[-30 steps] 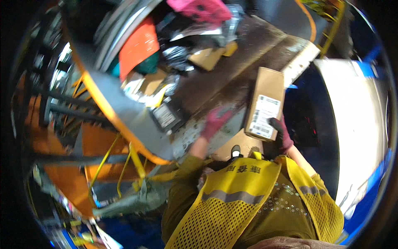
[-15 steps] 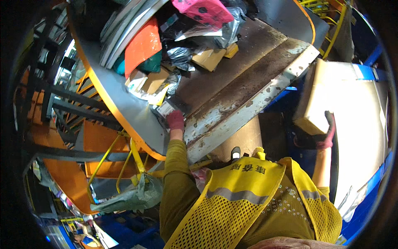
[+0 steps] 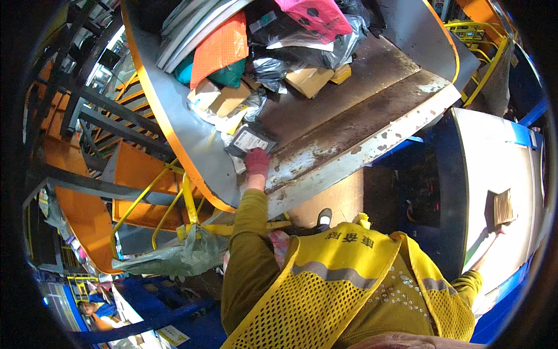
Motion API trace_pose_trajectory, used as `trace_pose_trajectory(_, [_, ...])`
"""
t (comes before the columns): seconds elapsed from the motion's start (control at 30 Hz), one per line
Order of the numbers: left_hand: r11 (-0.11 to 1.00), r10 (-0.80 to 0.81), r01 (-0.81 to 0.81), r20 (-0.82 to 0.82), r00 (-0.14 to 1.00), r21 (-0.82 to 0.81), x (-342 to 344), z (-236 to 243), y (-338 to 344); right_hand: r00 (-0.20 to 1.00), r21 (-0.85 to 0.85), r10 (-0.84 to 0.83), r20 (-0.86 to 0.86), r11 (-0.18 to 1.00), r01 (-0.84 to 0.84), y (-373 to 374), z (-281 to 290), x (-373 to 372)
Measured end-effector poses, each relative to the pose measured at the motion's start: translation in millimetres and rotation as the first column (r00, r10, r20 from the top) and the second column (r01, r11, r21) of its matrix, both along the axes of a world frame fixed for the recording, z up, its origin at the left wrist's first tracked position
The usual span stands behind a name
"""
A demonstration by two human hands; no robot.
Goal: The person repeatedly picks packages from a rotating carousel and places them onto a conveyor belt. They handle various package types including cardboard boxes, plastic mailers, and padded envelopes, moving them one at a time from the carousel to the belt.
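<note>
My left hand (image 3: 257, 164), in a dark red glove, grips the near edge of a flat black parcel (image 3: 251, 139) with a white label. This parcel lies at the lower left corner of a big metal chute tray (image 3: 343, 136) with worn, rusty paint. Off to the right, my right hand (image 3: 503, 227) is closed at the near end of a small brown cardboard box (image 3: 503, 207). That box is over a bright white surface (image 3: 485, 151) and casts a shadow on it; whether it touches the surface I cannot tell.
Deeper in the tray lie an orange bubble mailer (image 3: 220, 51), a pink bag (image 3: 317, 16), black bags and several cardboard boxes (image 3: 310, 80). An orange-edged side wall (image 3: 152, 110) bounds the tray's left. Yellow tube railings (image 3: 189, 200) stand at left, with grey-green plastic (image 3: 174, 256) hanging there.
My right hand has carried the box right and away onto or over the white surface. The black parcel's label now faces up beyond my left hand. The whole view has shifted slightly.
</note>
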State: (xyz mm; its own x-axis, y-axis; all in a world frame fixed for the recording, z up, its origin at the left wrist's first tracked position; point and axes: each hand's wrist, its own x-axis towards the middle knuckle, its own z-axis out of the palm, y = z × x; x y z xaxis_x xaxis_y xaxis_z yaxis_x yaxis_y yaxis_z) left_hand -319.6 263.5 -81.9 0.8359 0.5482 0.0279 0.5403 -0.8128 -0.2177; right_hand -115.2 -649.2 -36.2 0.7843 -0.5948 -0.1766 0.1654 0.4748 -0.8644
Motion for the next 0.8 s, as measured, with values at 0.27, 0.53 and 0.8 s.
trace_pose_trajectory(0.27, [0.875,-0.337,0.423,0.331,0.881,-0.234,40,47,-152,0.848,-0.825,0.316,-0.426,0.248,-0.507,246,45,-38])
trace_pose_trajectory(0.53, [0.414,-0.648,0.899,0.647,0.403,-0.145,34,73,-251,0.477,0.148,0.827,-0.299,0.534,-0.833,506,38,-120])
trace_pose_trajectory(0.8, [-0.06,0.08,0.506,0.501,0.862,-0.86,97,102,-191,0.16,-0.208,0.952,-0.261,0.106,-0.972,438,38,-97])
